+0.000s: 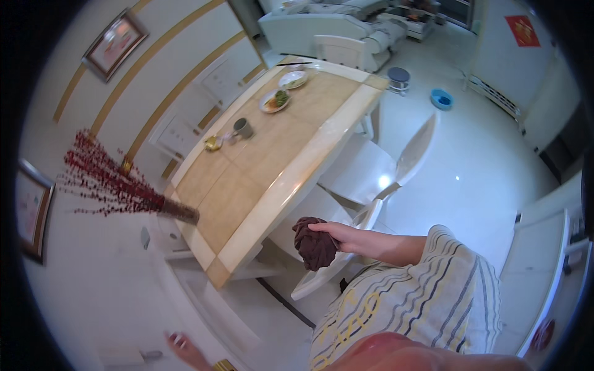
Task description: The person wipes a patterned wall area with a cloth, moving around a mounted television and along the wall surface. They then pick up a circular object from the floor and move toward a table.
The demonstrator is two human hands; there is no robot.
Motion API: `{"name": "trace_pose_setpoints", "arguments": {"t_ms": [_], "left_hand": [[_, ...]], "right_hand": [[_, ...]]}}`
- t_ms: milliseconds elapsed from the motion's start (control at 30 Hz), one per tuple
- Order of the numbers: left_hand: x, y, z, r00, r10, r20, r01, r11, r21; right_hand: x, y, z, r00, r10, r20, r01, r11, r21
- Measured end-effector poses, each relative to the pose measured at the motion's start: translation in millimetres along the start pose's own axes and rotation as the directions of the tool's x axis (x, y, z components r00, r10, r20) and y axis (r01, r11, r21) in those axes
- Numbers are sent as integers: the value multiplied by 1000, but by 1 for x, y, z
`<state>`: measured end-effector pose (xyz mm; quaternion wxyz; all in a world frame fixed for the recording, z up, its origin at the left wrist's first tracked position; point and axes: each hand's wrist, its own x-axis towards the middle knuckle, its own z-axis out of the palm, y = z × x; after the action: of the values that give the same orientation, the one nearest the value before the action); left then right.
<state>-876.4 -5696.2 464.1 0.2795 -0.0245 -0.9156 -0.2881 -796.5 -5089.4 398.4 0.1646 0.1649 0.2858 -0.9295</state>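
Note:
My right hand [341, 235] grips a bunched dark brown cloth [316, 246], held in the air beside the near long edge of the dining table [274, 139], above a white chair. At the lower left is my left hand [183, 348], low against a pale background, with a gold-coloured band at the wrist. Its fingers look blurred and partly curled, and whether they hold anything is unclear. On the tabletop are a grey mug [243, 128], a small yellow item [213, 143], a plate with green and orange food [274, 100] and another plate of food [293, 79] with dark chopsticks [295, 63] beyond it.
A tall vase [178, 211] with red-berried branches leans out at the table's left corner. White chairs [364, 169] line the near side. A round stool [398, 78] and a blue basin [442, 99] stand on the shiny floor, near a white sofa [306, 35]. White cabinets [533, 278] are at right.

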Motion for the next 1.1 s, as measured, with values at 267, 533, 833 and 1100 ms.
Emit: {"name": "trace_pose_setpoints", "arguments": {"t_ms": [267,533,833,1100], "left_hand": [[-100,337,266,388,561,731,340,650,-680],[-289,526,344,342,678,651,553,415,-723],[-457,760,417,-107,575,811,902,399,-164],[-548,939,509,-492,638,593,781,624,-23]], "right_hand": [[-93,-10,-49,894,-344,-288,348,937,-38],[-211,-37,-148,833,-484,-266,474,874,-106],[-460,-146,-294,798,-412,-439,291,902,-318],[-568,-193,-463,547,-672,-499,538,739,-404]]}}
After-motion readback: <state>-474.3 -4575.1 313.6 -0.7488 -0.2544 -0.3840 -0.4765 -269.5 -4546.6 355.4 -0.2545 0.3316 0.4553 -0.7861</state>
